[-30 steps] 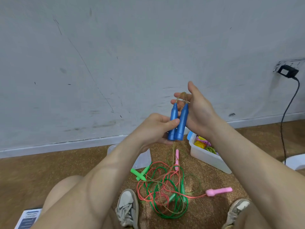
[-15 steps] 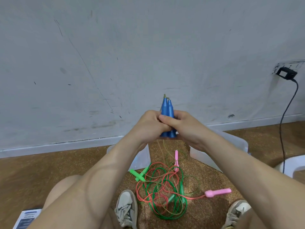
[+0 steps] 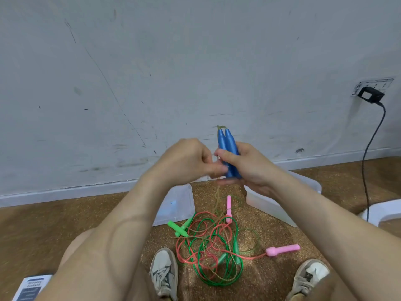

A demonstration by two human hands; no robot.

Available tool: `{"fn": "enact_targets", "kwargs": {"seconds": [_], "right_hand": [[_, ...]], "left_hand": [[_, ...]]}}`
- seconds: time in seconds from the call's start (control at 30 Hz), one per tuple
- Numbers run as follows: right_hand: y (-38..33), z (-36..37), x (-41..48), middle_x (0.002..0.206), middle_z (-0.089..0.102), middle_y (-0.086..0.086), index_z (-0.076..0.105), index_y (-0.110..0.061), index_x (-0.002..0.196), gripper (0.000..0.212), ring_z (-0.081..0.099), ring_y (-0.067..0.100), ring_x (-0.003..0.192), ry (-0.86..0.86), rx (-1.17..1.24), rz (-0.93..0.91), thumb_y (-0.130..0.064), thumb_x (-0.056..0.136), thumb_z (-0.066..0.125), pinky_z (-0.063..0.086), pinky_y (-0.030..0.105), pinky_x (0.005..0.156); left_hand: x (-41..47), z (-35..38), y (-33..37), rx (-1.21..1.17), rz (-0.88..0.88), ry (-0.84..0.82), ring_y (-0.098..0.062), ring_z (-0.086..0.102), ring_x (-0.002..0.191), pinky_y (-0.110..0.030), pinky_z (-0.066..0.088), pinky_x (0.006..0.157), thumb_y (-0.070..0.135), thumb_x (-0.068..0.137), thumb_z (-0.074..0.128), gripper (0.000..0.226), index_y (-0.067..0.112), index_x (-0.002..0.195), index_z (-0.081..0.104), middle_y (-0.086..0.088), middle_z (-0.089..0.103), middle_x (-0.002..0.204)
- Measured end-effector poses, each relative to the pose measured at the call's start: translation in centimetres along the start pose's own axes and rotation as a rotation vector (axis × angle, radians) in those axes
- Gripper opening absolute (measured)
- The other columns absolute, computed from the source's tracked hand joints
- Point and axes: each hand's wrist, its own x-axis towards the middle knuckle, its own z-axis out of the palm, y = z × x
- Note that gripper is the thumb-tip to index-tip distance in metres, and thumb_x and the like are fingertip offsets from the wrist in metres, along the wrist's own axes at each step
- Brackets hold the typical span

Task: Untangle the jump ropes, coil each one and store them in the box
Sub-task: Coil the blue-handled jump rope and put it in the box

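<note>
Below the left hand (image 3: 186,161), a clear plastic lid (image 3: 176,205) lies on the brown cork floor (image 3: 65,222). That hand is curled, its thumb reaching across to the lower end of the pair of blue tapered plastic handles (image 3: 226,148). It is blurred, so I cannot tell whether it pinches a cord or only touches them.

The blue handles stand upright between the two hands, side by side and touching. A thin straw-coloured cord (image 3: 217,195) hangs from beneath them to the floor. It runs into the tangle of green and red cords (image 3: 208,248) below both hands, which has green handles (image 3: 178,228) and pink handles (image 3: 282,249) at its edges.

The right hand (image 3: 251,170) is wrapped round the blue handles, thumb across their front. Below it and a little to its right sits the white translucent plastic box (image 3: 273,208).

The handles look light, rigid and smooth, so they are probably the surest place to hold. Their taper suggests gripping the thick lower part. The cord looks limp and thin and likely to snag in the loops. It probably needs drawing out gently, since a sharp pull could tighten the knot.
</note>
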Motion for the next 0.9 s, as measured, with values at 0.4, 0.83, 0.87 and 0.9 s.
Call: {"fn": "enact_targets", "kwargs": {"seconds": [0.4, 0.83, 0.87, 0.9], "right_hand": [[-1.8, -0.8, -2.1, 0.053, 0.031, -0.003, 0.044, -0.016, 0.068, 0.028, 0.022, 0.004, 0.04, -0.388, -0.024, 0.193, -0.028, 0.083, 0.064, 0.013, 0.015, 0.033], [-1.8, -0.3, -2.9, 0.05, 0.023, -0.007, 0.042, -0.019, 0.069, 0.027, 0.016, 0.0, 0.037, -0.388, 0.192, 0.209, -0.036, 0.084, 0.056, 0.009, 0.01, 0.032], [-1.9, -0.3, -2.9, 0.05, 0.024, -0.008, 0.042, -0.019, 0.07, 0.025, 0.017, -0.001, 0.037, -0.376, 0.265, 0.2, -0.035, 0.083, 0.056, 0.011, 0.009, 0.03], [-2.0, -0.3, -2.9, 0.05, 0.024, -0.008, 0.043, -0.019, 0.071, 0.023, 0.018, -0.001, 0.037, -0.352, 0.321, 0.187, -0.035, 0.083, 0.056, 0.011, 0.008, 0.029]], "left_hand": [[1.1, 1.3, 1.7, -0.525, 0.149, 0.349, -0.01, 0.027, 0.05, -0.028, 0.024, 0.049, 0.03, 0.092, 0.058, 0.048, 0.015, 0.05, 0.04, 0.008, 0.027, 0.048], [1.9, 1.0, 2.4, -0.927, -0.04, 0.332, -0.014, 0.022, 0.046, -0.028, 0.018, 0.047, 0.043, 0.096, 0.048, 0.061, 0.0, 0.054, 0.037, -0.002, 0.025, 0.05], [2.0, 1.2, 2.4, -1.017, -0.048, 0.297, -0.014, 0.022, 0.045, -0.03, 0.016, 0.046, 0.045, 0.098, 0.043, 0.059, 0.006, 0.054, 0.04, 0.0, 0.026, 0.048], [2.0, 1.4, 2.5, -1.076, -0.037, 0.262, -0.015, 0.022, 0.046, -0.032, 0.014, 0.047, 0.045, 0.099, 0.039, 0.055, 0.013, 0.055, 0.043, 0.003, 0.027, 0.047]]}}
